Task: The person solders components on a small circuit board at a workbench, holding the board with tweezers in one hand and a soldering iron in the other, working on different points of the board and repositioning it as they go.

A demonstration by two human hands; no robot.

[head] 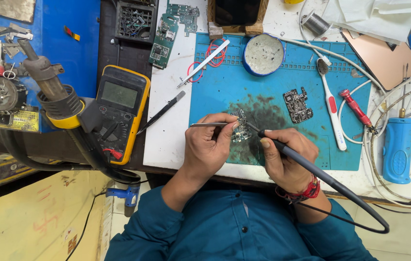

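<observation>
left hand [208, 145] pinches tweezers [210, 124], right hand [285, 157] grips iron [311, 166]; board [240, 128] between fingertips, near mat's [215, 92] front edge.

Circuit boards: four – two green [163, 41] [184, 14] at top, one dark [297, 105] on mat, one [240, 126] under hands. Tweezers: three – [208, 124], [203, 63], [162, 111]. Multimeter [118, 111]: one. Toothbrush [332, 104]: one. Red screwdriver [355, 107]: one. Round tin [263, 54]: one. Hands: two – [208, 145], [285, 157].
</observation>
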